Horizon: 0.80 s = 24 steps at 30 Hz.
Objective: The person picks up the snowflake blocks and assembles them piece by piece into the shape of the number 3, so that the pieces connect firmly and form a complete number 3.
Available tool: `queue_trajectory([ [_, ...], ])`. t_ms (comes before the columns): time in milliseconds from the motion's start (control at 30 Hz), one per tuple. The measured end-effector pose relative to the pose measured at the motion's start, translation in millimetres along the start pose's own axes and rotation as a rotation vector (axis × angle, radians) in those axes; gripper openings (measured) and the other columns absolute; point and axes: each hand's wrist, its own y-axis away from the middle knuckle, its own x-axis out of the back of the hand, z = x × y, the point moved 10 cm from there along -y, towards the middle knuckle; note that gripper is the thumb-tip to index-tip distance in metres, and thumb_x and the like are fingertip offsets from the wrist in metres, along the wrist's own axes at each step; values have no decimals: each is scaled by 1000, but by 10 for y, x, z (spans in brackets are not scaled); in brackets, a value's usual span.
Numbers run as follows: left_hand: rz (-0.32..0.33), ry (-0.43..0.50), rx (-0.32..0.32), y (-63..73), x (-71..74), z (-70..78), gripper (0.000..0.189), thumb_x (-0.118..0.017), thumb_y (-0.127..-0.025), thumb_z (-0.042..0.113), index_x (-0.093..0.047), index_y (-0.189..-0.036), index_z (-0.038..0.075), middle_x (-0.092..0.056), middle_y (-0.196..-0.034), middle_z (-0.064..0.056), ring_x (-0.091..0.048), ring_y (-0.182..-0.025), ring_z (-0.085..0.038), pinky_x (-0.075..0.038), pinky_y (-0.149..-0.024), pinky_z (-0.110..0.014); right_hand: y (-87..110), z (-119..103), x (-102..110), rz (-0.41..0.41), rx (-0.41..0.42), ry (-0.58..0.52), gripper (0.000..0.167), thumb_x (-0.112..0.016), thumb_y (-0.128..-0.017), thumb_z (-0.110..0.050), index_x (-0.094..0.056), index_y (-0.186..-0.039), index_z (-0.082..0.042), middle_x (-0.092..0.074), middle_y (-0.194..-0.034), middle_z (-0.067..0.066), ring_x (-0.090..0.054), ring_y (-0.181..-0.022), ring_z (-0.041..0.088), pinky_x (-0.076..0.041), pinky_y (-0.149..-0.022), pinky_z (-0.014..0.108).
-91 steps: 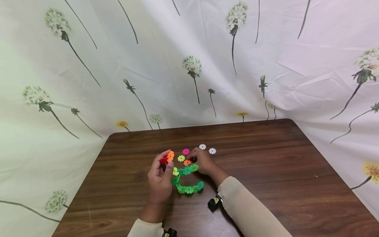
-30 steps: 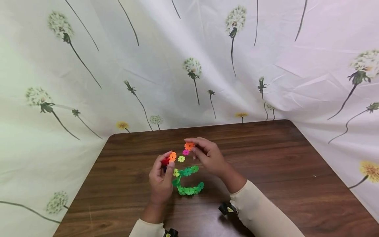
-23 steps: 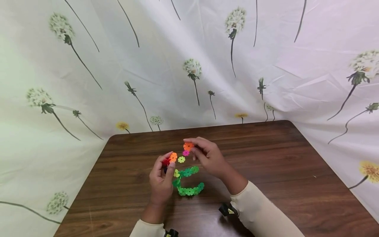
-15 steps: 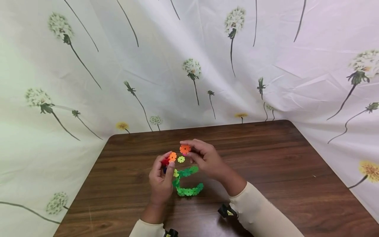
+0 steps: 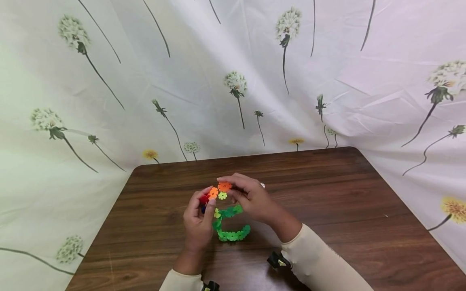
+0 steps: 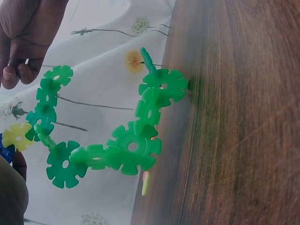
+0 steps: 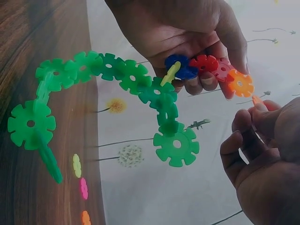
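Observation:
My left hand (image 5: 198,216) holds a chain of interlocking plastic flower discs above the table. Its green part (image 7: 110,65) curves round in an open loop, and a yellow disc (image 6: 18,136) joins it near the fingers. Beyond come a blue disc (image 7: 180,66), red discs (image 7: 204,63) and, at the end, an orange disc (image 7: 241,83) by the left fingertips. Between thumb and forefinger my right hand (image 5: 255,198) pinches a separate orange disc (image 5: 224,186), its edge close to the chain's orange end. In the right wrist view this pinched disc is mostly hidden by the fingers.
On the brown wooden table (image 5: 327,202) lie loose discs: yellow (image 7: 77,165), pink (image 7: 84,188) and orange (image 7: 86,218). A white disc (image 5: 262,185) peeks out behind the right hand. A dandelion-print cloth (image 5: 204,81) hangs at the table's back edge.
My right hand has risen from the loose discs with an orange disc and moved left, bringing it up to the chain's orange end. The left hand has stayed almost still.

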Motion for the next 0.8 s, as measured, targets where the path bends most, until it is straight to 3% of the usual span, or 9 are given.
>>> queue_trajectory([
  [133,-5,-2,1,8,-5,-1,32,-60,-102,-14,-66,-133,-8,-61,-101,0,-53,-79,-5,-49,-64,-18,5,-4,-7,-4,17,3,35,-62,-106,5,-69,-140,0,-64,-98,16,-63,-73,38,-60,-63,33],
  [433,-5,1,-24,3,-11,11,33,-61,-101,-16,-67,-132,-8,-61,-100,-2,-54,-80,-5,-49,-65,-18,1,-87,8,25,144,80,33,-63,-104,10,-72,-134,0,-64,-92,9,-60,-71,25,-57,-64,24],
  [600,1,13,-48,0,-14,18,32,-62,-99,-18,-68,-130,-10,-64,-101,-4,-55,-82,-4,-51,-66,-16,2,-115,-8,18,150,147,37,-64,-102,13,-74,-134,-2,-67,-96,9,-58,-75,17,-56,-67,22],
  [800,10,20,-47,-8,-20,15,30,-62,-99,-18,-69,-127,-11,-65,-103,-13,-58,-87,-4,-52,-72,-15,13,-134,-42,8,147,264,41,-65,-101,13,-73,-137,-6,-72,-106,8,-64,-74,22,-56,-70,16],
])
